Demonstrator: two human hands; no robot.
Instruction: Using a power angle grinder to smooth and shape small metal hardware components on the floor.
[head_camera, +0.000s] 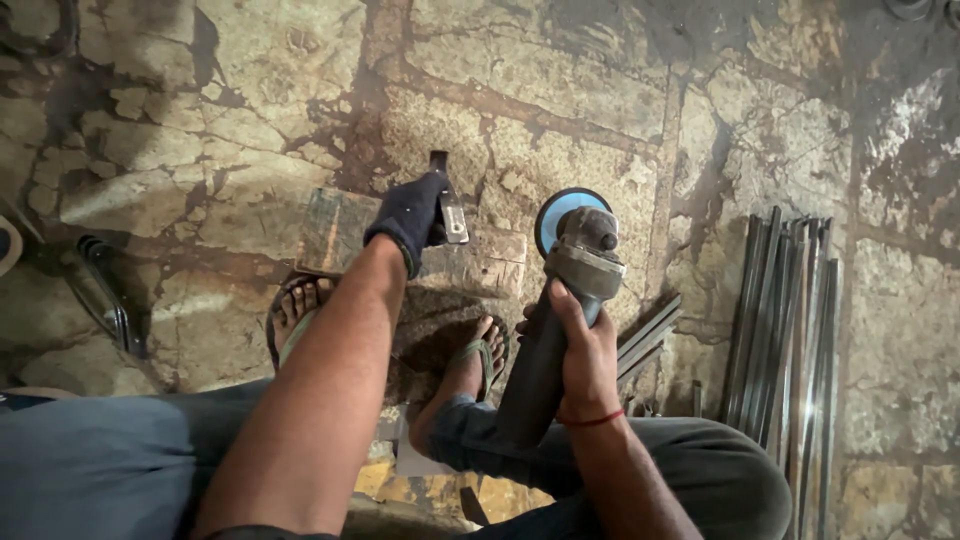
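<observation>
Gloved left hand (410, 218) clamped on metal piece (448, 205), pinned against block (350, 235); right hand (585, 350) wrapped round grinder (570, 290), disc raised clear.

- Our gloved left hand (410, 218) covers the middle of the small metal piece (448, 205), so we cannot see its full shape.
- The angle grinder (560, 300) hides part of its own blue disc (556, 212).
- The metal rods (790, 340) run off the bottom edge.
- Our forearm covers part of the wooden block (345, 232).
</observation>
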